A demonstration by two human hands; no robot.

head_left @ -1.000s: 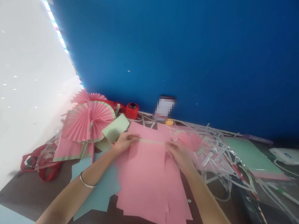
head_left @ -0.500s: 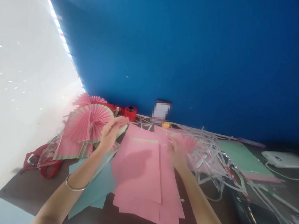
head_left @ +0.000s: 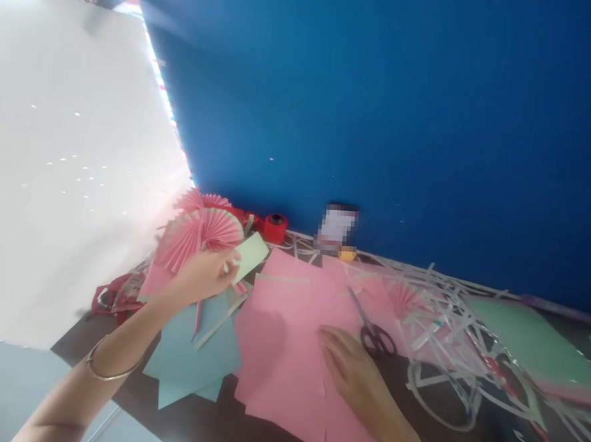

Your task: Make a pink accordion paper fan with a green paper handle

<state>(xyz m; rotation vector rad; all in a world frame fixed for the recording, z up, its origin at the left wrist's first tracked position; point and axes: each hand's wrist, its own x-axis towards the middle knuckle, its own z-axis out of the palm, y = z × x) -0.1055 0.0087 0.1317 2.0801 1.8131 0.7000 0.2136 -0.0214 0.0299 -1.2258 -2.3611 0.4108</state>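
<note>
My left hand [head_left: 204,277] is raised at the left, its fingers curled on a pale green paper piece [head_left: 251,255] beside the pink folded paper fans [head_left: 199,235]. My right hand [head_left: 353,374] lies flat with fingers stretched out on the stack of pink paper sheets [head_left: 289,327]. Dark-handled scissors [head_left: 371,329] rest just beyond its fingertips. Light blue paper sheets [head_left: 192,351] lie under my left wrist, which wears a metal bangle.
A red tape roll [head_left: 276,228] stands by the blue wall [head_left: 382,119]. A tangle of white paper strips [head_left: 449,324] covers the right side, with a green sheet [head_left: 533,342] beyond. Red straps [head_left: 113,300] lie at the far left on the dark table.
My left hand left the pink sheet, swung left and closed on the green piece. My right hand drew back and flattened on the sheets. The scissors have come into view.
</note>
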